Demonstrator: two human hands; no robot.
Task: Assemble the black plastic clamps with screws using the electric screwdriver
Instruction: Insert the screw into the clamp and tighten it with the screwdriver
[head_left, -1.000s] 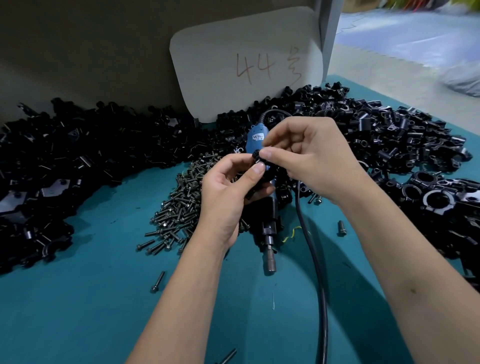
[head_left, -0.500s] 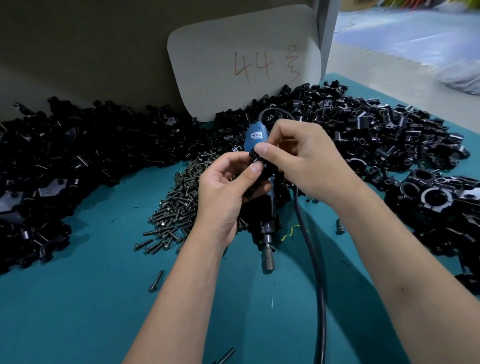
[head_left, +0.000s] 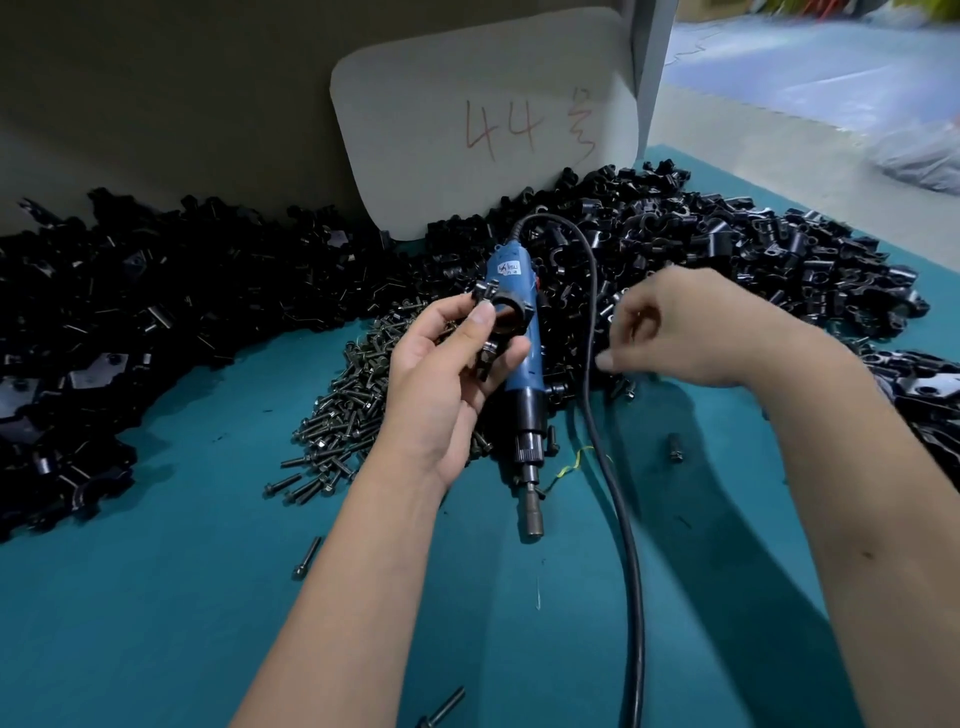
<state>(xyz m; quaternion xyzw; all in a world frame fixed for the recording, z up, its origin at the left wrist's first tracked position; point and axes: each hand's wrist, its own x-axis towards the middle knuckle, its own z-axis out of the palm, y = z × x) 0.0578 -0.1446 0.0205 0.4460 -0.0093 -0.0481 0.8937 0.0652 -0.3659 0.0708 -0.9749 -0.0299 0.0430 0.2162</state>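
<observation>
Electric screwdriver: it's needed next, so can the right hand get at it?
Probably yes: the right hand holds nothing, and the electric screwdriver lies uncovered beside it; only its cable runs between.

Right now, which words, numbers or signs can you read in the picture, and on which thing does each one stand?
"44", handwritten in red, on the white board.
One red handwritten sign right of the "44", same board: not legible to me.
"lisu", on the label of the blue electric screwdriver.
</observation>
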